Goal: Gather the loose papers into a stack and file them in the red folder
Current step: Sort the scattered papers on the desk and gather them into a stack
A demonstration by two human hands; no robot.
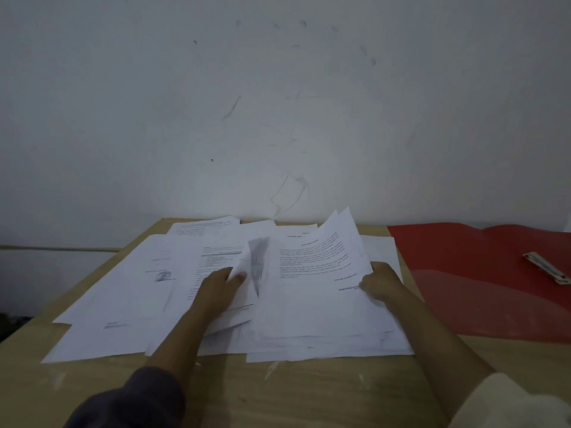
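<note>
Open red folder (463, 288) at three o'clock bears a white strip (547, 268). Left hand (216, 288) pinches a curled sheet (244, 264); right hand (383, 282) grips papers (309, 304) lying lengthwise toward twelve.

Dim, bluish, even light; soft shadows; slight motion blur; wide-angle edge curvature

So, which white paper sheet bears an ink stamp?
The flat white sheet just left of the left hand; its dark round mark sets it apart.

Wooden table (309, 393) bears papers (123, 304); red folder (479, 273).
</note>
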